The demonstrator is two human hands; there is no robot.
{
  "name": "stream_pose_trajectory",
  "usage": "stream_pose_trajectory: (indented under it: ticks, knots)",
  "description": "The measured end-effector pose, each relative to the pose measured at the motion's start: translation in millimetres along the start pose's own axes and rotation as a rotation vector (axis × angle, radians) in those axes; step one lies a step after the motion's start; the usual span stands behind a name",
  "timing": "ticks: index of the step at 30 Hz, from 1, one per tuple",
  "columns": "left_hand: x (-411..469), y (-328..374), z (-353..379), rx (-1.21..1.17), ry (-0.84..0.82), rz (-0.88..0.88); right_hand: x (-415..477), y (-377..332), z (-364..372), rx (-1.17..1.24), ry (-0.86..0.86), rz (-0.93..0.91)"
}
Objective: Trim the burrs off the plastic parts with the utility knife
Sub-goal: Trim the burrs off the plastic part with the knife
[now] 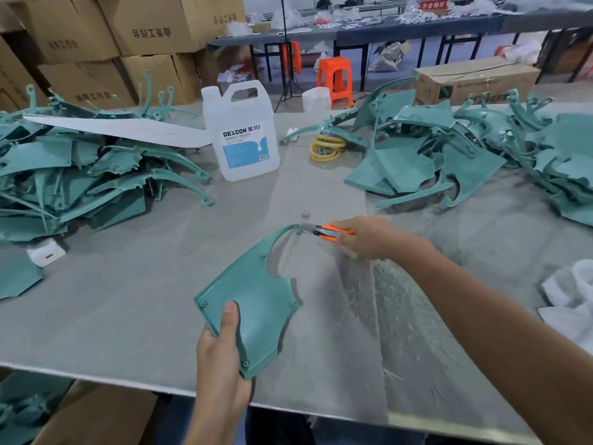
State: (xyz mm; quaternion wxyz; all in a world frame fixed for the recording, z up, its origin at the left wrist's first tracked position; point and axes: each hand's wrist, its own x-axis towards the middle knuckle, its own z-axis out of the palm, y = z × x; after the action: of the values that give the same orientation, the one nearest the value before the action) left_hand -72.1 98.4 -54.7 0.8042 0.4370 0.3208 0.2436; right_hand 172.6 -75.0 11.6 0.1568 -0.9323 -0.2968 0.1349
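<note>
Far left, a pile of teal parts (80, 175) lies on the grey counter (128, 316), a white jug (240, 133) just beside it. Nearer, the left hand (221, 354) grips the near corner of one teal part (256, 309), thumb on top. At the tip of its thin curved arm sits the knife (324, 232), whose blade seems to touch it. The right hand (365, 237) is curled round the orange handle. A second pile (465, 149) lies further right.
</note>
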Motion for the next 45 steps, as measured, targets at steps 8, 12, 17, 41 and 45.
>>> stream_pose_trajectory:
  ticks: [8,12,17,41,45]
  knots:
    - [-0.1,0.8,-0.5,0.046,-0.019,-0.007,-4.4,4.0,-2.9,0.078,0.168,-0.007]
    - [-0.6,-0.5,0.3,0.073,-0.042,0.001,-20.3,-17.3,5.1,0.353,0.141,-0.153]
    - [-3.5,0.9,0.6,0.044,-0.043,0.008,0.8,-14.2,10.3,0.186,0.088,-0.113]
    - [-4.1,2.8,6.9,0.093,0.066,0.0,-19.8,15.7,4.0,-0.122,0.086,0.08]
    - [6.0,11.7,-2.0,0.476,0.232,0.246,-41.5,25.9,24.0,0.094,0.197,0.103]
